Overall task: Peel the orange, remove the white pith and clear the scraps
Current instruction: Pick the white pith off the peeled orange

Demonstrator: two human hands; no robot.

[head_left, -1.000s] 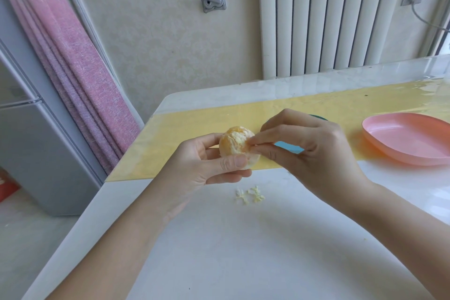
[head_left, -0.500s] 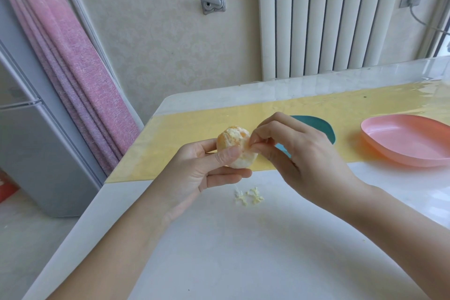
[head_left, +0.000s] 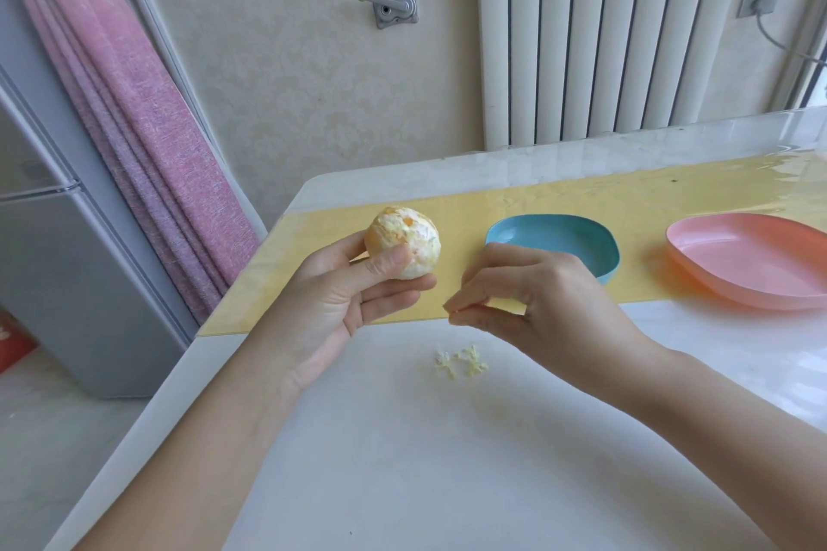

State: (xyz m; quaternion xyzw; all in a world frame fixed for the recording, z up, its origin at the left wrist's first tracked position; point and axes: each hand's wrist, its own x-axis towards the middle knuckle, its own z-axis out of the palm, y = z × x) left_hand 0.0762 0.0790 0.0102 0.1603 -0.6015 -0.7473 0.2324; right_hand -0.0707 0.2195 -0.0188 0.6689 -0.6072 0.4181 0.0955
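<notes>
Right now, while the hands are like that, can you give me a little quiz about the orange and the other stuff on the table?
1. True or false: the left hand holds the peeled orange.
2. Pick one: the little pile of pith scraps lies A) in a red bucket, B) on the white table, C) in a paper bag.
3. Fill the gap: the right hand pinches a tiny pale bit, and the dish just behind that hand is coloured ____.

Key: 1 true. 2 B. 3 blue.
</notes>
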